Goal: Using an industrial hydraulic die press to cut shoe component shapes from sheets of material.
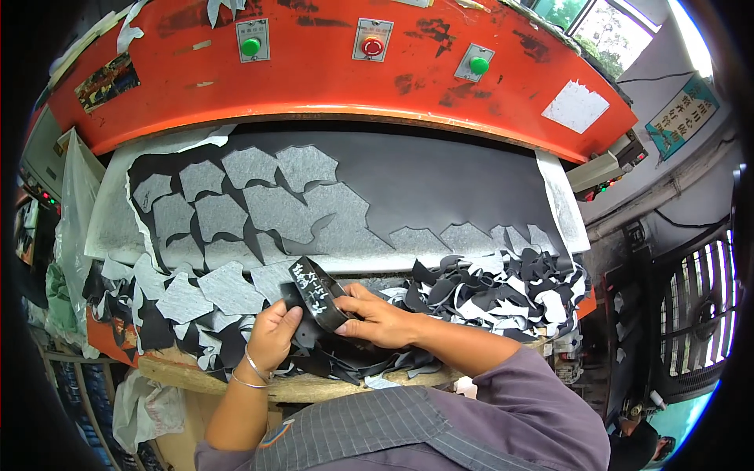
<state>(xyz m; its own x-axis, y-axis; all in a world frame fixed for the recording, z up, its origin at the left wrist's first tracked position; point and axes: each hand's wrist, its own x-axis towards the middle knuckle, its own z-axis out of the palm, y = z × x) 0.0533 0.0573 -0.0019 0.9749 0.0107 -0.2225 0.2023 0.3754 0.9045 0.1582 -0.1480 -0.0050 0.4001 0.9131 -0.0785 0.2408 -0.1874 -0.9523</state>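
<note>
The right hand (373, 318) grips the dark cutter (316, 297) between the two hands, its long axis slanting from far left to near right, while the left hand (271, 337) pinches a black piece (291, 296) just beside it.

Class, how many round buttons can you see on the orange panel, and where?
3: a green button at left, a red button near the middle, another green button at right. The panel's top is cut off, so others may be hidden.
</note>
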